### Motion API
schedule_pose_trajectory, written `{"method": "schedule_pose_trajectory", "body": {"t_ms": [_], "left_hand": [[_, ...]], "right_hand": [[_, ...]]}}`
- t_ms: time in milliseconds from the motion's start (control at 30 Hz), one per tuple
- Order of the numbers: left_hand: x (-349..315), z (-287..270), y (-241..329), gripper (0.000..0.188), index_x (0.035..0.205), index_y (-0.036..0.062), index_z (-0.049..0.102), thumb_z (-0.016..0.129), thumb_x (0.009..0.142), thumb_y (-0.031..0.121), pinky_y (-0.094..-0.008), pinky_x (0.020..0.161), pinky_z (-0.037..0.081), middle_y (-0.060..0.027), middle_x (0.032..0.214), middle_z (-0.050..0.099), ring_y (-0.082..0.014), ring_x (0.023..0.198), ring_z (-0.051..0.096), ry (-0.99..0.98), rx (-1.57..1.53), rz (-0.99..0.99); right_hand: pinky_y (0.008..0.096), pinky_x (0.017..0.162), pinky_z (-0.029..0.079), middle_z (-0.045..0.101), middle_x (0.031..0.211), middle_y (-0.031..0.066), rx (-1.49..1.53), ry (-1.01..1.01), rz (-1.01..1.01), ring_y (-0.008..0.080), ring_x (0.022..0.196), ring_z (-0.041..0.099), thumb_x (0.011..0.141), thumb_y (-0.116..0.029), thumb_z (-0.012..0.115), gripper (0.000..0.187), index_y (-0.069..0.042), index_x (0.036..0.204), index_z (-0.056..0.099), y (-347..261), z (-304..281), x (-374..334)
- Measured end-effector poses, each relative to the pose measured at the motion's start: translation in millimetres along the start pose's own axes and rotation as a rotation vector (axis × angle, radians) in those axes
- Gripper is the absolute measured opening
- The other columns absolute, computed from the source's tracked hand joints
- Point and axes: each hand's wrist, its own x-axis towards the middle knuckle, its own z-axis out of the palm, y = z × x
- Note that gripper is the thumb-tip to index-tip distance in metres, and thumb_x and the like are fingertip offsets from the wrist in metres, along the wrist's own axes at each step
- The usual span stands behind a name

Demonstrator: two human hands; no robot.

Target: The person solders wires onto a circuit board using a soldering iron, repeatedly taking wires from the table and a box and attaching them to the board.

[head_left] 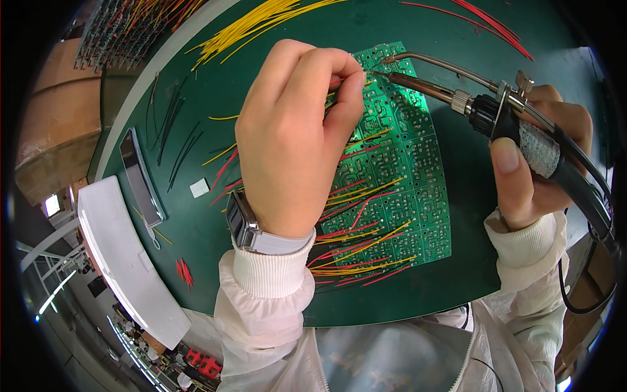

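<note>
A green circuit board panel [428,196] lies on the green table, with several red and yellow wires fixed along it. My left hand [297,130] is over its left side, thumb and forefinger pinched on a thin red wire [336,81] at the board's upper end. My right hand [532,163] grips a soldering iron [480,112] by its padded handle. The iron's tip [379,74] is at the upper part of the board, close to my left fingertips. A curved metal solder feed tube [444,64] clamped to the iron ends near that tip. My left hand hides part of the board.
Bundles of yellow wires [251,26] and red wires [496,26] lie at the far side. Black wires [171,117], a phone [140,176], a small white piece [199,188] and short red pieces [184,272] are on the left. A cable [565,287] hangs at right.
</note>
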Motion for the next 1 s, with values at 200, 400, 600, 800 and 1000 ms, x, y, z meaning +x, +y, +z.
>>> {"method": "schedule_pose_trajectory", "body": {"t_ms": [200,400,600,800,1000], "left_hand": [[-0.5,1.0,-0.9,0.012,0.082,0.0027,0.06,0.067,0.073,-0.002,-0.0213,0.051,0.036,-0.0015,0.074,0.054,-0.0086,0.056,0.042,0.002,0.003,-0.002],[-0.9,0.2,1.3,0.012,0.082,0.0027,0.061,0.067,0.073,-0.002,-0.0217,0.051,0.037,-0.0018,0.075,0.054,-0.0088,0.056,0.043,-0.001,0.001,-0.011],[-0.5,-0.4,-0.7,0.013,0.082,0.0028,0.061,0.067,0.072,-0.003,-0.0216,0.05,0.037,-0.0021,0.076,0.054,-0.0086,0.055,0.043,-0.003,-0.001,-0.011],[0.1,-2.1,0.5,0.013,0.082,0.0027,0.06,0.067,0.072,-0.004,-0.0214,0.049,0.037,-0.0021,0.076,0.055,-0.0085,0.055,0.043,-0.005,0.006,-0.014],[0.5,0.8,1.9,0.016,0.08,0.0032,0.057,0.066,0.07,-0.005,-0.0271,0.051,0.039,-0.0043,0.075,0.053,-0.0162,0.058,0.048,-0.013,-0.013,-0.029]], "right_hand": [[0.0247,0.057,0.039,0.051,0.078,0.0113,0.096,0.042,0.057,0.0139,0.062,0.046,0.073,-0.032,0.074,0.047,0.003,0.088,0.047,1.0,2.9,-2.6],[0.0259,0.057,0.039,0.047,0.077,0.0094,0.123,0.048,0.041,0.0149,0.064,0.046,0.073,-0.03,0.074,0.046,0.004,0.086,0.046,1.4,4.4,-3.8],[0.0278,0.057,0.039,0.046,0.076,0.0087,0.131,0.055,0.026,0.0171,0.065,0.046,0.073,-0.03,0.073,0.045,0.004,0.084,0.046,0.8,7.7,-2.2],[0.0282,0.057,0.039,0.046,0.075,0.0087,0.131,0.064,0.068,0.017,0.064,0.046,0.073,-0.029,0.073,0.044,0.004,0.084,0.046,-1.1,7.9,-1.5],[0.0275,0.056,0.038,0.045,0.075,0.0082,0.145,0.091,0.065,0.0158,0.062,0.045,0.074,-0.029,0.073,0.043,0.003,0.083,0.045,-0.6,8.2,-1.7]]}}
